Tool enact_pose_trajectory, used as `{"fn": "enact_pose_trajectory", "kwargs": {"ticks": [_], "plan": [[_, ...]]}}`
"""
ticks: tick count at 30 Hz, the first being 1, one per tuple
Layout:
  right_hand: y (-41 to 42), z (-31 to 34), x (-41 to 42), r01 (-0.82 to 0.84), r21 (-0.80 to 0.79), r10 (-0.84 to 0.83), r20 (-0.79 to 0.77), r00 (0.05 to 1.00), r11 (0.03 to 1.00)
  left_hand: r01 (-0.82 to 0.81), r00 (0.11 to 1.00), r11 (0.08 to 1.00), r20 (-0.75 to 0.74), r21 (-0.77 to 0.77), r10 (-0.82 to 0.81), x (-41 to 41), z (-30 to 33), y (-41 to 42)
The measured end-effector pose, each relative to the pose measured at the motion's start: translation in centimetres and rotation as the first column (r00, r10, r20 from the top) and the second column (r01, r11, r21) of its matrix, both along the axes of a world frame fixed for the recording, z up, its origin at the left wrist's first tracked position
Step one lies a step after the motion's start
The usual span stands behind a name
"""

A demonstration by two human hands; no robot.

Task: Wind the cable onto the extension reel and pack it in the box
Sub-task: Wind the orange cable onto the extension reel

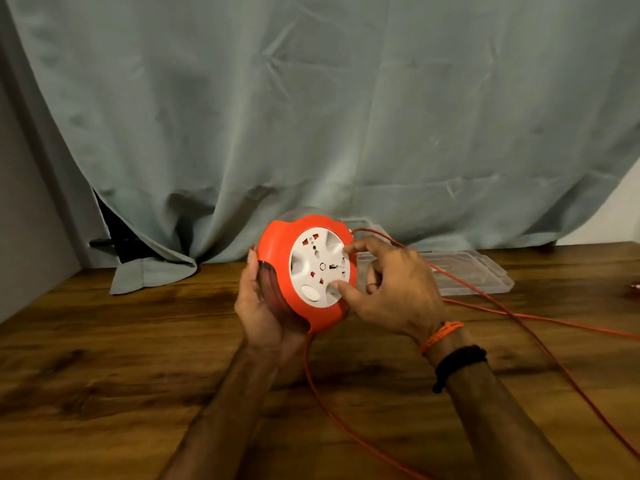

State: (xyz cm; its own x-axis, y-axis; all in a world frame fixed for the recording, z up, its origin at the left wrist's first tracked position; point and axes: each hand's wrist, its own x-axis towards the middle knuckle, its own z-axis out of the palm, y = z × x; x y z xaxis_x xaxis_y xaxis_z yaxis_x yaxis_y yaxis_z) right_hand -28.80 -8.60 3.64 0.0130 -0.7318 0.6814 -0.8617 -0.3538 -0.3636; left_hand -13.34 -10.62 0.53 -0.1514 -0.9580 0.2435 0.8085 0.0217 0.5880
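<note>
- Winding is judged to be at an early or middle stage: a long run of orange cable [485,306] lies loose over the right half of the wooden desk [138,341], and another strand drops from the bottom of the reel toward the near edge.
- The orange extension reel [304,271] is held in the air above the middle of the desk, tilted so that its white socket face [320,268] is turned toward the camera.
- The reel's back is cupped by the left hand [263,306], whose fingers are curled around the smoky translucent rear shell.
- The right hand [388,285] is set against the socket face, with the thumb and a fingertip pressed on its rim, as though the disc is to be turned; it is closed on nothing else.
- A clear plastic box [460,275], taken to be the packing box, is seen lying near the far edge of the desk, just behind the right hand; nothing is seen inside it.
- Left to do, by this judgement: the loose cable is to be drawn in, and the reel is to be placed in the box.
- How much cable is already on the drum cannot be told, since the drum is hidden by the housing.
- The cable's far end is cut off at the right edge, and a small red object there cannot be identified.
</note>
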Motion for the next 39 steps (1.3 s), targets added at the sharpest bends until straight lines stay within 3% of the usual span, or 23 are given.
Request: {"fn": "enact_pose_trajectory", "kwargs": {"ticks": [8,13,16,19,22,24,28,33,39], "plan": [[0.0,-1.0,0.0,-0.012,-0.049,0.0,-0.24,0.971,0.999,0.116,0.993,0.993,0.022,-0.024,-0.115,-0.1,-0.1,0.2],[0.2,-1.2,0.3,0.049,-0.054,-0.06,-0.228,0.972,0.997,0.115,0.992,0.993,0.052,-0.028,-0.113,-0.3,-0.1,0.2],[0.3,-1.5,1.1,0.112,-0.021,-0.113,-0.082,0.99,0.994,0.034,0.999,0.999,0.036,-0.018,-0.034,-0.6,-0.1,0.0],[0.3,-1.9,3.4,0.164,0.057,-0.173,0.235,0.956,0.985,-0.096,0.995,0.995,0.011,0.003,0.096,-0.8,0.1,0.2],[0.5,-2.0,5.2,0.023,0.173,-0.116,0.553,0.825,0.985,-0.274,0.96,0.961,0.05,-0.026,0.275,-1.1,0.4,0.9],[0.3,-2.1,5.4,-0.06,0.214,-0.085,0.611,0.787,0.975,-0.281,0.957,0.959,0.061,-0.046,0.283,-1.4,0.7,1.4],[0.1,-2.0,4.4,-0.033,0.184,-0.07,0.524,0.849,0.982,-0.171,0.985,0.985,0.017,0.004,0.171,-1.0,0.2,0.2],[-0.1,-0.8,1.5,0.015,-0.061,-0.003,0.184,0.983,0.998,-0.058,0.998,0.998,0.022,-0.007,0.058,-0.6,0.1,0.1],[0.3,-0.4,0.2,-0.021,-0.071,0.014,-0.103,0.995,0.997,-0.004,0.999,1.0,0.045,-0.029,0.005,-0.6,-0.1,0.2]]}}
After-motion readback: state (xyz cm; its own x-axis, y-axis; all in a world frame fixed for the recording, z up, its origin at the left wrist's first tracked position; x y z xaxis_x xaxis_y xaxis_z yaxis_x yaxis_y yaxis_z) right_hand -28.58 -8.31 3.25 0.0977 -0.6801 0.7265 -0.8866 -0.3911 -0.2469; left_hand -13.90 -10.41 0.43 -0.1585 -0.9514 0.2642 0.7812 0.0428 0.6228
